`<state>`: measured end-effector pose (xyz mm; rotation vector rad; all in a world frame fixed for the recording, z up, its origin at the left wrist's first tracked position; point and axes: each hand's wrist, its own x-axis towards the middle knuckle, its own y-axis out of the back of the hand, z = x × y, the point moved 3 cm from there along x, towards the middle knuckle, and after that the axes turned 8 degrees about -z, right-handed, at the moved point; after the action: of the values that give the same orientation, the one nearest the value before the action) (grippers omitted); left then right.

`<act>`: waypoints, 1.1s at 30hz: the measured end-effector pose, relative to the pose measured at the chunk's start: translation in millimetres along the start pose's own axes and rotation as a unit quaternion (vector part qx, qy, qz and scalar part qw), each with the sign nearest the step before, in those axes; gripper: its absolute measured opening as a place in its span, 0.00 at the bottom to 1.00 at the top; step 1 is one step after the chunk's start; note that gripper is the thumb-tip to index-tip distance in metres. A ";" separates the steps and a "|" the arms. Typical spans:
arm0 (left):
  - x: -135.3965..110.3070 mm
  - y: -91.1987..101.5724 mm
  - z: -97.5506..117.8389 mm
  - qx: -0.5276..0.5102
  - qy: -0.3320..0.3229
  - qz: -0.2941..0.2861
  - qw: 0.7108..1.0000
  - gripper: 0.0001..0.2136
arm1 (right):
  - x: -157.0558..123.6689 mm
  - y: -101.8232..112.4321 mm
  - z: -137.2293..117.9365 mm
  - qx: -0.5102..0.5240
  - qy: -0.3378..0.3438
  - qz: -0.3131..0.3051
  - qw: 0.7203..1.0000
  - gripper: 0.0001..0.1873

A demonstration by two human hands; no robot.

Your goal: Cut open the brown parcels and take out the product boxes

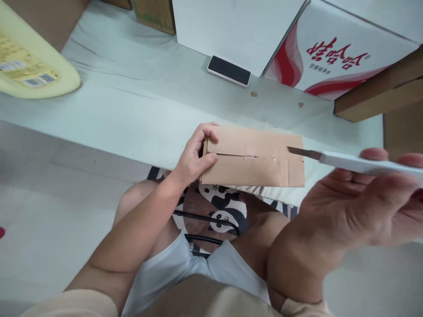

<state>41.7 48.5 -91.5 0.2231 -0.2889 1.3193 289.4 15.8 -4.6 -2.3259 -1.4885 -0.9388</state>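
Observation:
A flat brown cardboard box (254, 169) lies at the near edge of the pale table, with a partly split seam running along its top. My left hand (194, 156) grips its left end, thumb on top and fingers over the far corner. Raised to the right of the box, my right hand (360, 202) is closed around the white handle of a utility knife (350, 162). Its blade points left and appears over the right part of the box; whether it touches the cardboard I cannot tell.
Behind the box lies a dark-faced phone-like device (229, 70). Two cardboard scraps (254, 93) are near it. A white and red carton (330, 53) stands at the back right beside brown boxes (380, 88). At the left is a yellow bottle (36, 61). Below is a panda-print mat (211, 211).

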 end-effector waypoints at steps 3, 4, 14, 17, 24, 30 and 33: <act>0.6 -2.5 -0.4 0.001 -0.011 -0.016 1.000 0.12 | -2.0 -26.0 -12.5 0.098 0.053 0.018 0.994 0.10; 0.9 -2.8 -0.3 0.003 -0.014 -0.017 1.000 0.12 | -1.3 -33.7 -12.7 0.110 0.038 -0.001 0.993 0.11; 1.3 -2.7 0.1 -0.015 -0.009 -0.003 1.000 0.11 | -9.2 -43.6 -7.5 0.104 -0.033 -0.002 0.994 0.17; 2.5 -2.6 0.4 -0.024 -0.009 0.002 1.000 0.11 | -11.1 -42.4 -9.6 0.078 -0.029 -0.006 0.996 0.17; 4.9 -2.2 -0.6 -0.050 -0.003 0.016 0.999 0.11 | -9.9 -35.6 -10.3 0.017 -0.015 -0.026 0.999 0.15; 7.6 -1.7 -1.2 -0.041 -0.008 0.015 0.999 0.11 | 1.6 -21.2 0.3 0.062 -0.013 -0.006 0.998 0.10; 7.9 -2.1 -0.9 -0.038 0.000 0.017 0.999 0.11 | 6.4 -12.8 7.1 0.092 -0.014 0.030 0.995 0.09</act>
<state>45.6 55.5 -89.8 0.1547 -0.3444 1.3385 282.8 30.0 -8.0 -2.2454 -1.4424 -0.7229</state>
